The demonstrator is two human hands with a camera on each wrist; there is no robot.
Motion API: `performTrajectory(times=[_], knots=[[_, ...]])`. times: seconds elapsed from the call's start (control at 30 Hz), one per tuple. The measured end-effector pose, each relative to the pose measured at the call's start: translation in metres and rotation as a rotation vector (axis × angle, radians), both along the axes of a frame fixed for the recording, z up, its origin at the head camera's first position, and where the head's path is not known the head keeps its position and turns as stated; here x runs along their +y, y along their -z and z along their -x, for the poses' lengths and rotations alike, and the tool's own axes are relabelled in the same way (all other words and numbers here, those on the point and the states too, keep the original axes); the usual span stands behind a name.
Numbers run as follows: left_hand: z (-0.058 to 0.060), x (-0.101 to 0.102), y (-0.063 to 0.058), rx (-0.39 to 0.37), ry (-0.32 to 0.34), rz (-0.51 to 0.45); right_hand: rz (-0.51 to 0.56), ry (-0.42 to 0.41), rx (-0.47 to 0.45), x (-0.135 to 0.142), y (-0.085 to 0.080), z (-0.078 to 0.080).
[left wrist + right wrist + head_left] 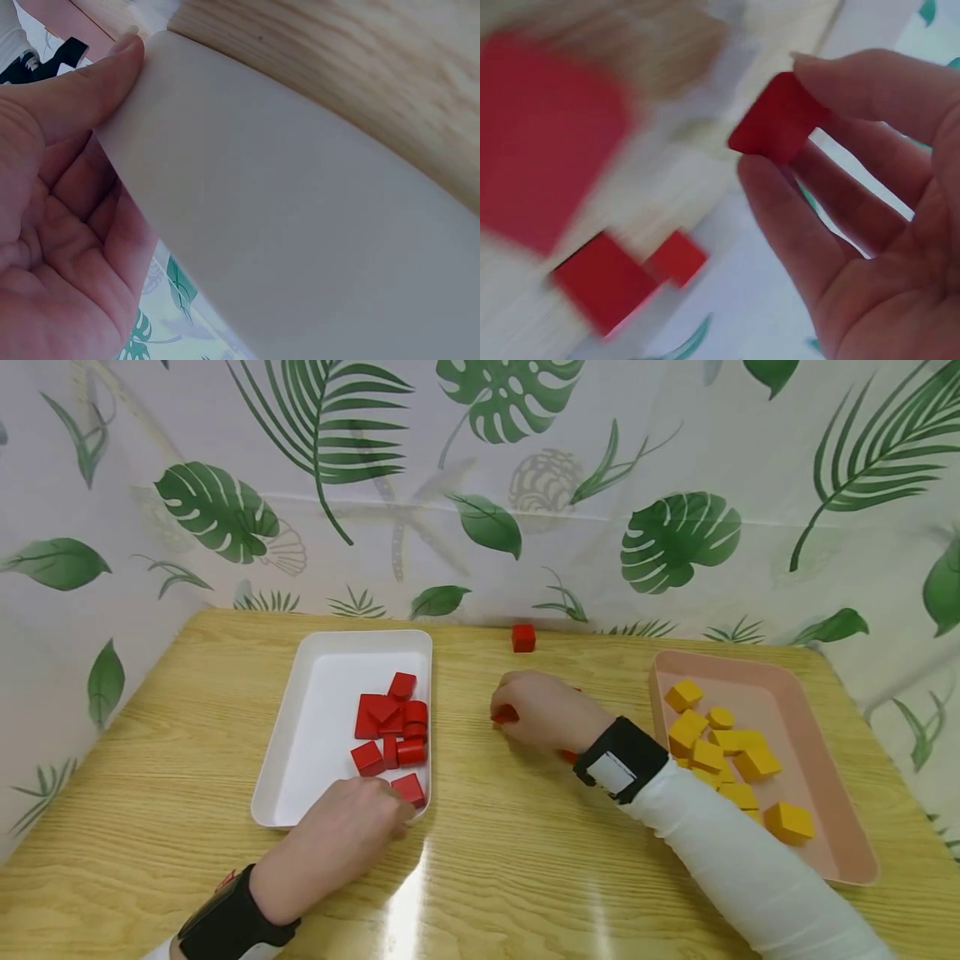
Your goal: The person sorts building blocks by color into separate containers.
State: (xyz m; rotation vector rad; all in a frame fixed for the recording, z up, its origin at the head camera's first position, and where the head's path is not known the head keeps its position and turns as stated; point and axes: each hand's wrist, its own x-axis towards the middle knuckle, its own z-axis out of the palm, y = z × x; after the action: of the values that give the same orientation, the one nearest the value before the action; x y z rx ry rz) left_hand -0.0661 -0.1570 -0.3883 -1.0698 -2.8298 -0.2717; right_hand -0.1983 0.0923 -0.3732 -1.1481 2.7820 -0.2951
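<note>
My left hand [352, 831] grips the near right corner of a white tray [322, 693]. In the left wrist view its thumb lies on the outside of the tray wall [262, 172] and the fingers curl over the rim. Several red blocks [367, 758] lie in the tray's right half. Between the trays, my right hand [551, 714] pinches a small red block [780, 120] between thumb and fingers. Other red pieces, such as a red block [606, 283] in the right wrist view, lie on the table near it, mostly hidden by the hand in the head view.
A pink tray [813, 760] with several yellow blocks [789, 822] stands at the right, its near left part covered by the right forearm. One red cube [523, 638] sits at the back of the wooden table [510, 868], close to the leaf-patterned cloth [405, 468].
</note>
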Motion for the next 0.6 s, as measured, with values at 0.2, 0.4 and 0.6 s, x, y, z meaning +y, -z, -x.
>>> performTrajectory(times=[0.2, 0.4, 0.6], knots=[[0.0, 0.0, 0.001, 0.0, 0.003, 0.008, 0.096, -0.013, 0.036, -0.043, -0.009, -0.005], [0.0, 0.0, 0.0, 0.008, 0.003, 0.025, 0.167, -0.092, 0.022, -0.08, -0.003, -0.01], [0.0, -0.001, -0.001, 0.005, -0.004, 0.045, 0.201, -0.143, -0.017, -0.101, 0.007, -0.01]])
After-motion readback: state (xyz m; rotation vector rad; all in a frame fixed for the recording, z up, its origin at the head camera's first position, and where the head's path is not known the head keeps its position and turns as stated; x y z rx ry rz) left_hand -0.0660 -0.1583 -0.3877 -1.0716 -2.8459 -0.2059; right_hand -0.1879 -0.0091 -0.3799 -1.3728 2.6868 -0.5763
